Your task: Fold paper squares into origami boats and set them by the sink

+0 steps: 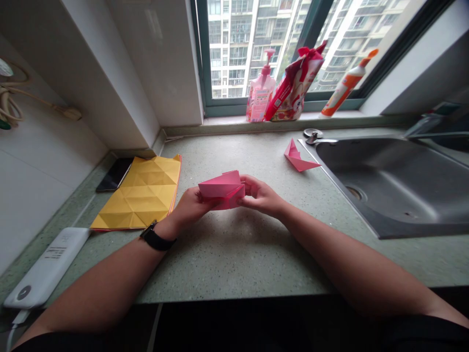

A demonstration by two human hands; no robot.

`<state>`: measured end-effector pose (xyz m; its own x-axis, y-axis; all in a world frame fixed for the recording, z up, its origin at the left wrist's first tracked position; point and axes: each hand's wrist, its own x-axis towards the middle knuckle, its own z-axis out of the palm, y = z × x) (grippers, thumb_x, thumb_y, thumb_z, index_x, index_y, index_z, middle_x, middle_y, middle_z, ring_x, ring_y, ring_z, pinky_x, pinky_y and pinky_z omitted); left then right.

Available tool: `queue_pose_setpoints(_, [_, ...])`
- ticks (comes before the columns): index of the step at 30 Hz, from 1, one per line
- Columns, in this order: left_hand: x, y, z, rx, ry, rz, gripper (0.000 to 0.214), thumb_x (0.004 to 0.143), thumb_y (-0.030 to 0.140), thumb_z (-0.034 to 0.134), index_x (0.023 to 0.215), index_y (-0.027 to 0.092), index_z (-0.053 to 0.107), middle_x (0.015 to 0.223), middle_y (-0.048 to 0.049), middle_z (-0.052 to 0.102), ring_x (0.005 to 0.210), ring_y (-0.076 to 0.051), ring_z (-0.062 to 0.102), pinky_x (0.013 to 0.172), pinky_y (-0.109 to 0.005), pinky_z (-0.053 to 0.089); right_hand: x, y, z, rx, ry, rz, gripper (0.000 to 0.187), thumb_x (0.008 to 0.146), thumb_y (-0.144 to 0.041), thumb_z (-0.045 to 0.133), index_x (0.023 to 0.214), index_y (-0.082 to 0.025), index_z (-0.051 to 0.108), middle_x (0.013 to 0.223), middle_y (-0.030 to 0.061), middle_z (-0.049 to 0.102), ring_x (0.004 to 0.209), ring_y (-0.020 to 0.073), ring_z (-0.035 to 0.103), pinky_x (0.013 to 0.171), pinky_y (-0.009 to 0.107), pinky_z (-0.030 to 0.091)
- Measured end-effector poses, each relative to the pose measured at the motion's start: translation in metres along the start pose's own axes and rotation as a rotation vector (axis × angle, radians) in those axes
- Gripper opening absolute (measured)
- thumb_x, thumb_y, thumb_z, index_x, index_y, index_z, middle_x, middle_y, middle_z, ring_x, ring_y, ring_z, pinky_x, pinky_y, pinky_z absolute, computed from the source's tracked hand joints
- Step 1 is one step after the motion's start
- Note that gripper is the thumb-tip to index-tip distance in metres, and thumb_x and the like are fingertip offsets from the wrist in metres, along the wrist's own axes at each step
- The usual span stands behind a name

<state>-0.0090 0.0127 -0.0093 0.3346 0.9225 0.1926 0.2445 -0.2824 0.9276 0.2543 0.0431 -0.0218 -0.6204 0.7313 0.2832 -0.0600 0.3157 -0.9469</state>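
Observation:
Between both hands, above the speckled countertop (pixel 234 259), is a piece of folded pink paper (pixel 220 188) with several layers. My left hand (pixel 192 205) grips its left end, the thumb along the lower edge. At the right end, my right hand (pixel 260 195) pinches it between thumb and fingers. Some fingertips are hidden behind the paper. A second folded pink paper shape (pixel 298 159), with pointed ends, rests on the counter beyond my right hand. Creased yellow paper sheets (pixel 139 193) lie to the left of my left hand.
A black phone (pixel 115 174) lies partly under the yellow sheets. Nearer the left edge is a white power bank (pixel 49 266) with a cable. The steel sink (pixel 399 186) is on the right. On the sill stand a pump bottle (pixel 261 95), a red bag (pixel 296 88) and an orange-white bottle (pixel 344 88).

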Motion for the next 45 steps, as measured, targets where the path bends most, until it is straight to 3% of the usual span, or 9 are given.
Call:
queue_pose_setpoints(5, [-0.001, -0.001, -0.001, 0.026, -0.097, 0.009, 0.051, 0.094, 0.057, 0.082, 0.124, 0.016, 0.08, 0.115, -0.0116, 0.083, 0.102, -0.029, 0.078, 0.093, -0.044, 0.066, 0.001, -0.001, 0.0, 0.059, 0.087, 0.063, 0.037, 0.095, -0.052, 0.082, 0.115, -0.022, 0.075, 0.107, 0.0076, 0.081, 0.096, 0.0212, 0.077, 0.085, 0.037, 0.065])
queue_pose_setpoints(9, [0.002, -0.006, 0.0, -0.015, -0.079, 0.054, 0.087, 0.084, 0.052, 0.093, 0.158, 0.026, 0.057, 0.145, -0.0164, 0.071, 0.122, -0.032, 0.074, 0.102, -0.048, 0.064, 0.0, -0.006, 0.002, -0.047, 0.199, 0.077, 0.032, 0.096, -0.052, 0.079, 0.094, -0.02, 0.077, 0.085, 0.0027, 0.076, 0.076, 0.0162, 0.069, 0.067, 0.029, 0.058])
queue_pose_setpoints(16, [-0.001, -0.009, -0.001, 0.228, 0.063, 0.292, 0.076, 0.096, 0.057, 0.081, 0.161, 0.028, 0.051, 0.163, -0.0167, 0.056, 0.15, -0.036, 0.056, 0.122, -0.058, 0.051, -0.004, -0.022, 0.001, -0.569, 0.483, -0.357, 0.012, 0.103, -0.035, 0.074, 0.103, -0.031, 0.086, 0.101, 0.0045, 0.079, 0.094, 0.0221, 0.073, 0.087, 0.042, 0.061])
queue_pose_setpoints(20, [-0.005, 0.0, -0.005, 0.519, 0.143, 0.497, 0.104, 0.09, 0.058, 0.088, 0.173, 0.03, 0.032, 0.178, -0.0174, 0.036, 0.164, -0.04, 0.036, 0.135, -0.063, 0.032, -0.005, -0.017, 0.002, -0.753, 0.384, -0.433, 0.018, 0.105, -0.03, 0.072, 0.111, -0.039, 0.086, 0.115, 0.003, 0.08, 0.104, 0.0228, 0.073, 0.094, 0.044, 0.062])
queue_pose_setpoints(25, [-0.008, 0.007, -0.002, 0.624, 0.058, 0.595, 0.046, 0.104, 0.029, 0.071, 0.15, 0.032, 0.065, 0.161, -0.0095, 0.061, 0.153, -0.033, 0.053, 0.127, -0.059, 0.045, -0.003, -0.008, 0.002, -0.811, 0.277, -0.459, 0.019, 0.105, -0.03, 0.072, 0.115, -0.041, 0.085, 0.116, 0.0018, 0.081, 0.107, 0.0214, 0.073, 0.094, 0.042, 0.062])
queue_pose_setpoints(28, [-0.008, 0.008, -0.002, 0.65, 0.066, 0.631, 0.033, 0.107, 0.021, 0.063, 0.136, 0.031, 0.075, 0.147, -0.0062, 0.074, 0.143, -0.028, 0.063, 0.123, -0.056, 0.05, -0.002, -0.004, 0.0, -0.828, 0.272, -0.487, 0.02, 0.105, -0.029, 0.073, 0.115, -0.041, 0.084, 0.118, 0.001, 0.082, 0.109, 0.021, 0.073, 0.095, 0.042, 0.062])
queue_pose_setpoints(33, [-0.005, 0.005, -0.001, 0.644, -0.024, 0.64, 0.023, 0.109, 0.026, 0.065, 0.124, 0.031, 0.08, 0.135, -0.0045, 0.08, 0.131, -0.026, 0.071, 0.119, -0.054, 0.054, -0.003, 0.006, -0.009, -0.893, 0.112, -0.394, 0.029, 0.102, -0.021, 0.073, 0.117, -0.044, 0.083, 0.128, -0.0015, 0.081, 0.118, 0.0226, 0.072, 0.104, 0.047, 0.059])
queue_pose_setpoints(39, [-0.003, -0.004, 0.007, 0.658, -0.23, 0.609, 0.026, 0.11, 0.022, 0.058, 0.127, 0.026, 0.078, 0.139, -0.0085, 0.077, 0.136, -0.026, 0.069, 0.117, -0.051, 0.057, -0.006, 0.017, -0.021, -0.948, -0.03, -0.226, 0.058, 0.084, 0.002, 0.062, 0.125, -0.035, 0.082, 0.136, 0.0021, 0.079, 0.126, 0.0249, 0.071, 0.111, 0.051, 0.057])
queue_pose_setpoints(45, [-0.009, -0.002, 0.008, 0.601, -0.355, 0.431, 0.033, 0.106, 0.024, 0.062, 0.139, 0.023, 0.068, 0.143, -0.0112, 0.073, 0.13, -0.028, 0.071, 0.113, -0.047, 0.059, -0.004, 0.02, -0.019, -0.969, 0.025, -0.095, 0.039, 0.096, -0.009, 0.066, 0.125, -0.029, 0.082, 0.134, 0.0078, 0.08, 0.12, 0.0247, 0.075, 0.106, 0.048, 0.061])
